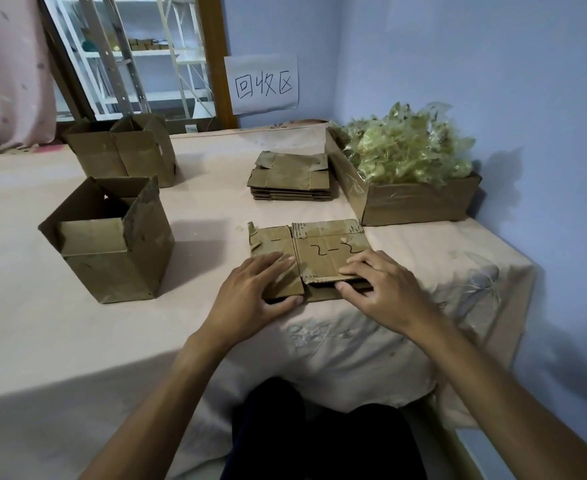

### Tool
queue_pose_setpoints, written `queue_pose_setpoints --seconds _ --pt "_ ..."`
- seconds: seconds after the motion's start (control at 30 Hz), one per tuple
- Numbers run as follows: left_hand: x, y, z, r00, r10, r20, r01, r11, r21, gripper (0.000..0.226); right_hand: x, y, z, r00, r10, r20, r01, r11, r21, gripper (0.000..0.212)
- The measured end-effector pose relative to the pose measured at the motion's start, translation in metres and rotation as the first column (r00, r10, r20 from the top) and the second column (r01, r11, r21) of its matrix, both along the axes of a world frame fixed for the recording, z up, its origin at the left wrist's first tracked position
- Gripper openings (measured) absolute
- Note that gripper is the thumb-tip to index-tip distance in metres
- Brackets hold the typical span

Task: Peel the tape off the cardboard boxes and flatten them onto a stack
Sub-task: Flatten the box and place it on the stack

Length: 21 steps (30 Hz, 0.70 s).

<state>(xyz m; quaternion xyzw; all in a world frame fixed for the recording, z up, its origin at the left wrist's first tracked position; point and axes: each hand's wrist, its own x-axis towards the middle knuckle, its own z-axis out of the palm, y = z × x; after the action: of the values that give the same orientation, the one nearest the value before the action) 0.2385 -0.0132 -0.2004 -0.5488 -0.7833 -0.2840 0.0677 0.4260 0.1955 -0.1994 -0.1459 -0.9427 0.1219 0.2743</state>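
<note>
A flattened cardboard box (323, 249) marked "2-2" lies on the pink-clothed table (209, 209) in front of me. My left hand (255, 291) has its fingers spread on the left panel and its thumb tucked at the near edge. My right hand (380, 289) pinches the near right edge, fingers on top and thumb beneath. Strips of clear tape still cling along the far edge of this box. Behind it sits a stack of flattened boxes (292, 181). One open upright box (112, 258) stands to the left, and two more (125, 150) stand farther back.
A low cardboard tray (416, 204) heaped with crumpled clear tape (409, 150) stands at the back right by the blue wall. A paper sign (262, 84) hangs on the wall behind. The table's right edge drops away just past my right hand.
</note>
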Motion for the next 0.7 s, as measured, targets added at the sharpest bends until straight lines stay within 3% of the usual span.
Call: queue_pose_setpoints --seconds 0.17,0.33,0.53,0.7 --pt "0.001 0.001 -0.001 1.000 0.015 0.000 -0.015 1.000 -0.016 0.080 -0.002 0.001 0.015 0.996 -0.033 0.081 0.038 0.998 -0.058 0.057" --pt "0.002 0.002 -0.002 0.999 0.026 -0.045 -0.028 0.999 -0.042 0.077 -0.037 0.018 0.041 0.961 -0.014 0.275 0.045 0.993 -0.106 0.028" --pt "-0.001 0.003 -0.007 0.996 0.024 -0.085 -0.028 0.998 -0.048 0.069 -0.086 0.029 0.034 0.906 0.015 0.423 -0.030 0.999 0.031 0.082" --pt "-0.002 0.003 -0.006 0.997 0.012 -0.073 -0.016 0.998 -0.059 0.074 -0.091 0.034 0.022 0.888 0.019 0.459 -0.038 0.999 0.031 0.095"
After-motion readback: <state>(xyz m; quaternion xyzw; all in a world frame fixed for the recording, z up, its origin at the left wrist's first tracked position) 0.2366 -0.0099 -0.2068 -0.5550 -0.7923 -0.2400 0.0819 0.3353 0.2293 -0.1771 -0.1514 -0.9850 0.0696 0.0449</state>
